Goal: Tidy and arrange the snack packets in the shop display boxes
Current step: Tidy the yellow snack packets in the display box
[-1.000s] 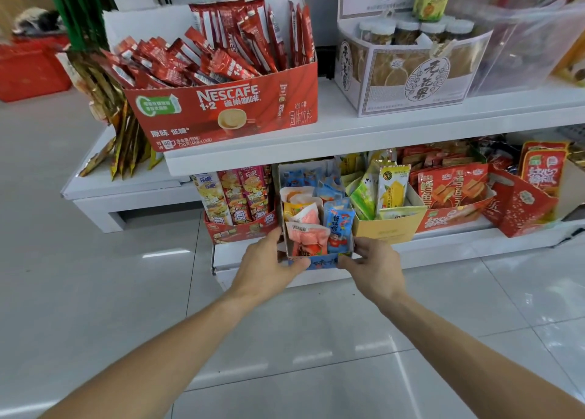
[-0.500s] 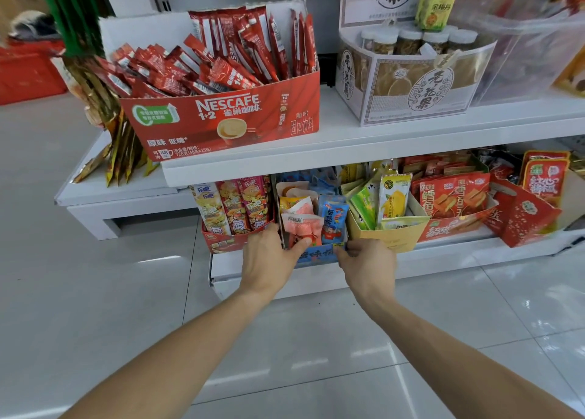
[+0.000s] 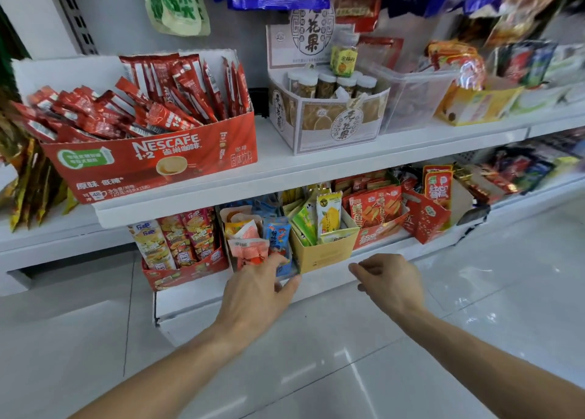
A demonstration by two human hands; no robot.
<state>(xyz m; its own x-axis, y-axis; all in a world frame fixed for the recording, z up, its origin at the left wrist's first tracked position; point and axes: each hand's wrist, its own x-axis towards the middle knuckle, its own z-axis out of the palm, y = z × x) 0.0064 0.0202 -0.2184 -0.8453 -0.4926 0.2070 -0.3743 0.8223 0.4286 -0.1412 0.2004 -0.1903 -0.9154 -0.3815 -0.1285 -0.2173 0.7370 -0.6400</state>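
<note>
Head view: yellow box [image 3: 326, 254] – red Nescafé box [image 3: 158, 162] above – flanks left hand [image 3: 253, 295].

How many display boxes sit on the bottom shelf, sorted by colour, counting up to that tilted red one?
Red boxes: 3
Yellow box: 1
Brown-walled box holding pink and blue packets: 1
Total: 5

The white upper shelf [image 3: 316, 162] serves as landmark. On it, at its left end, stands a red Nescafé carton [image 3: 152, 162] of coffee sticks. Right of that carton on the same shelf sits a white box [image 3: 335, 124] holding lidded jars [image 3: 326, 83]. Below the shelf lies glossy grey floor tile [image 3: 316, 355].
</note>
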